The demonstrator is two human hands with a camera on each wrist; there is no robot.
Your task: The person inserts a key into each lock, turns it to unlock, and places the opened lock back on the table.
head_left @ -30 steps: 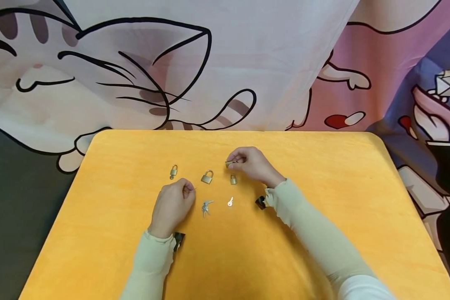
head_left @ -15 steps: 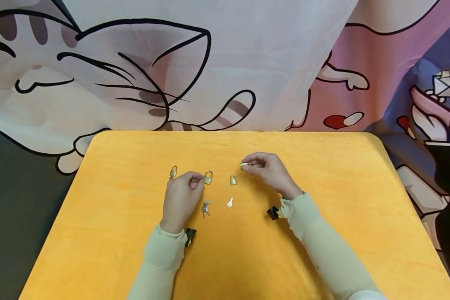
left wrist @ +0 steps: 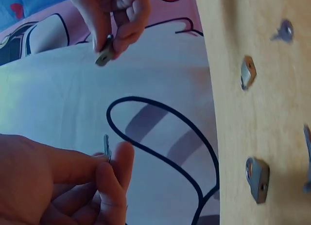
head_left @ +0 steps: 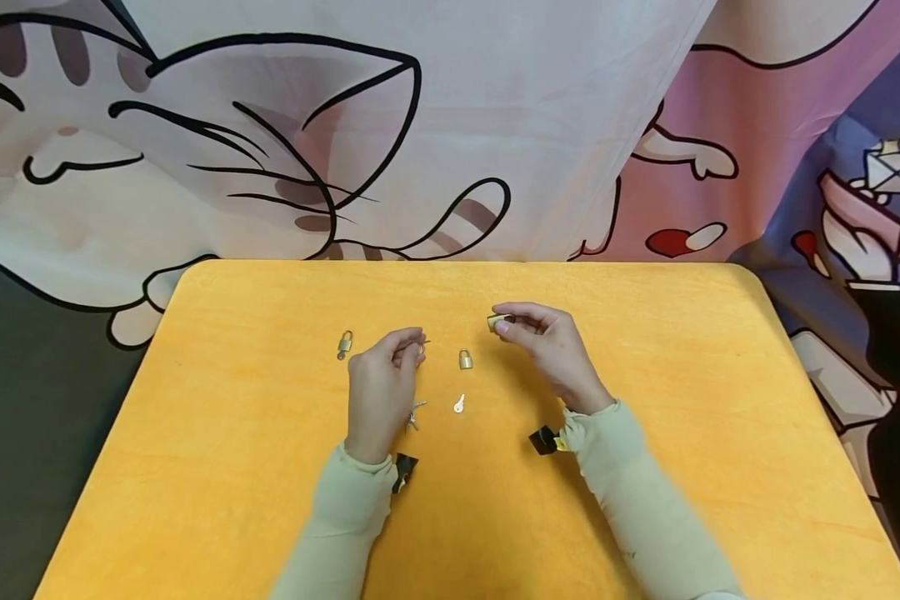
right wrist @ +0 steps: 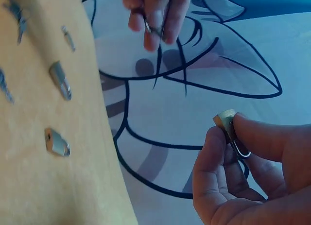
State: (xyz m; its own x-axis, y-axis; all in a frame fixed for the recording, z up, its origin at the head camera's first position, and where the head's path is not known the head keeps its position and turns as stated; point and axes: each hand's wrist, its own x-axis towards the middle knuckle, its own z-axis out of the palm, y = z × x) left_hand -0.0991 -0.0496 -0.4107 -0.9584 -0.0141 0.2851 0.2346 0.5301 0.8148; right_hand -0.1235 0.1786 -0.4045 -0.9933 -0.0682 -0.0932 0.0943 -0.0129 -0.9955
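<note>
While L grip [head_left: 381,390] pinches a key [left wrist: 107,145], blade bare, we see R grip [head_left: 553,354] pinching a padlock [right wrist: 225,119] by its body, prob. to leave keyhole end clear.

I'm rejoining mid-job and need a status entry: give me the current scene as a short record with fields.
Left hand: pinches a held key
Right hand: grips a held padlock
Held pair: apart, both above the table
Padlocks on table: far-left padlock, seemingly with a key at its base; middle padlock, mostly hidden in the head view; small padlock
Keys on table: single key; key bunch, partly hidden by the left hand in the head view
</note>
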